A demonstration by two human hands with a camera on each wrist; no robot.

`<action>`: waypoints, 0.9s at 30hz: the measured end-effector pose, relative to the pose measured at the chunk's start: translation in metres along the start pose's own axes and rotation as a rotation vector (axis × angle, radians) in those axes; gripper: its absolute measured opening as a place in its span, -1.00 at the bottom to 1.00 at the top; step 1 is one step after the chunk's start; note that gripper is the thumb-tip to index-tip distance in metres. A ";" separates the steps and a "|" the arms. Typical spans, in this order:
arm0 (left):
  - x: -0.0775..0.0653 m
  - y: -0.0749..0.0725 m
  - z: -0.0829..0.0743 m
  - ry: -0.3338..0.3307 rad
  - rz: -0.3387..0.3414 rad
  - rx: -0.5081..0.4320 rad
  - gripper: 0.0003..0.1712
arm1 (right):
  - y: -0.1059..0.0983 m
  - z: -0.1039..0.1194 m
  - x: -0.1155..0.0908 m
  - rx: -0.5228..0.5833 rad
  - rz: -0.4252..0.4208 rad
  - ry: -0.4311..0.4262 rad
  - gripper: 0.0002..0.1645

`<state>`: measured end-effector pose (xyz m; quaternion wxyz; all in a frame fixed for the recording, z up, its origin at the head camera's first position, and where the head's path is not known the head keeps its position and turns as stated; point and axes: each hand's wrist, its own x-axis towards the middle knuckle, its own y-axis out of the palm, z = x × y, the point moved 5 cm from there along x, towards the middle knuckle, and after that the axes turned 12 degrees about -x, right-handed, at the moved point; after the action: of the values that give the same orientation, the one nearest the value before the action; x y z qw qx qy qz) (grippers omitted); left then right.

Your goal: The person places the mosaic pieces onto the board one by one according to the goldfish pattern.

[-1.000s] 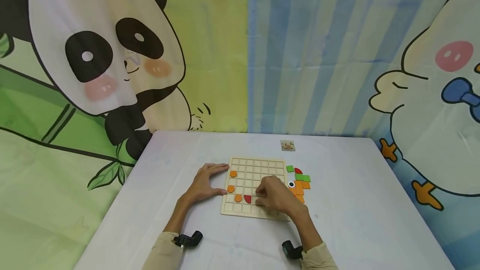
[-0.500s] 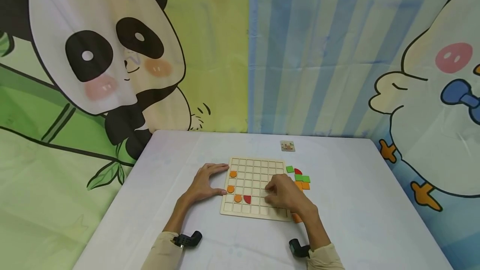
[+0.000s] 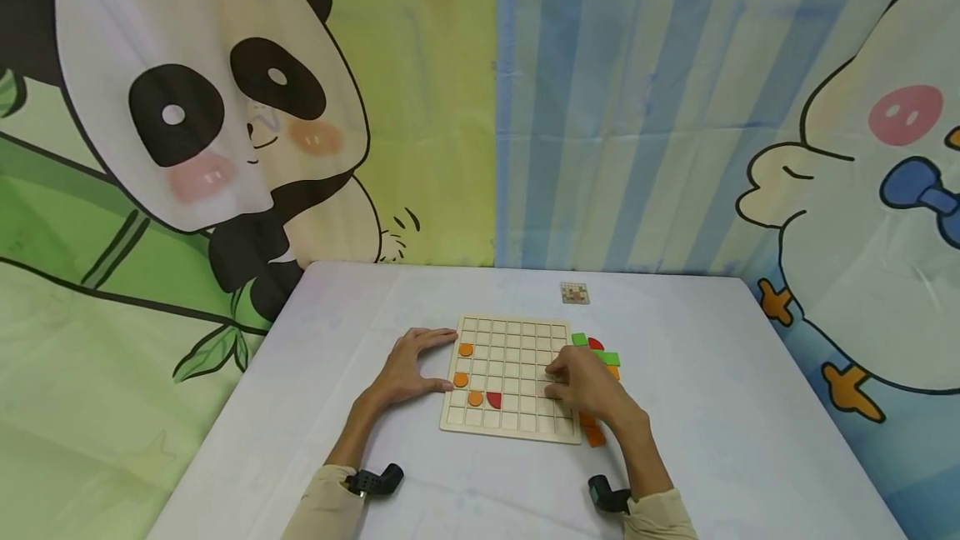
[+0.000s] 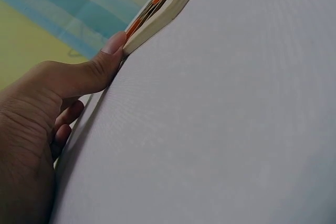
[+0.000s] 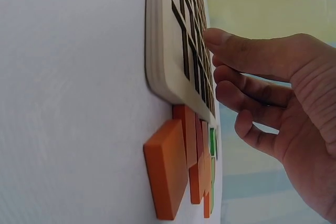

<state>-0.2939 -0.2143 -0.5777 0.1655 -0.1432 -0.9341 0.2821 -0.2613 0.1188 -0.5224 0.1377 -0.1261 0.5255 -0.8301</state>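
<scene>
A pale wooden grid board [image 3: 517, 348] lies on the table. On its left part sit orange discs [image 3: 461, 379] and a red quarter-round piece [image 3: 494, 400]. My left hand [image 3: 405, 369] is spread against the board's left edge, forefinger near the upper part and thumb lower down. The left wrist view shows the thumb [image 4: 113, 45] right at the board's side. Over the board's right side is my right hand [image 3: 592, 386], fingers loosely bent, a gap between thumb and forefinger. Nothing shows between those fingers in the right wrist view, where the hand [image 5: 278, 82] is beside the grid.
Loose orange pieces [image 5: 165, 169], green pieces [image 3: 609, 358] and a red piece [image 3: 596, 343] lie along the board's right edge, partly hidden by my right hand. A small patterned card [image 3: 575, 293] lies behind the board on the white table [image 3: 697, 373]. Printed cloth hangs behind.
My right hand has drawn rightward from the board's middle to its right side, covering some loose pieces. My left hand stays at the left edge.
</scene>
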 end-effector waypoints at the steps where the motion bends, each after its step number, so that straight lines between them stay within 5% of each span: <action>1: 0.000 0.000 0.000 -0.001 -0.002 0.000 0.07 | -0.001 -0.001 0.000 0.000 0.000 0.001 -0.65; 27: 0.000 0.000 0.000 -0.008 -0.001 -0.011 0.07 | -0.018 -0.036 -0.010 -0.025 -0.057 0.090 -0.73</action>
<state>-0.2937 -0.2145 -0.5778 0.1611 -0.1425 -0.9364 0.2773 -0.2668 0.1596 -0.5219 0.0885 -0.1055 0.5377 -0.8318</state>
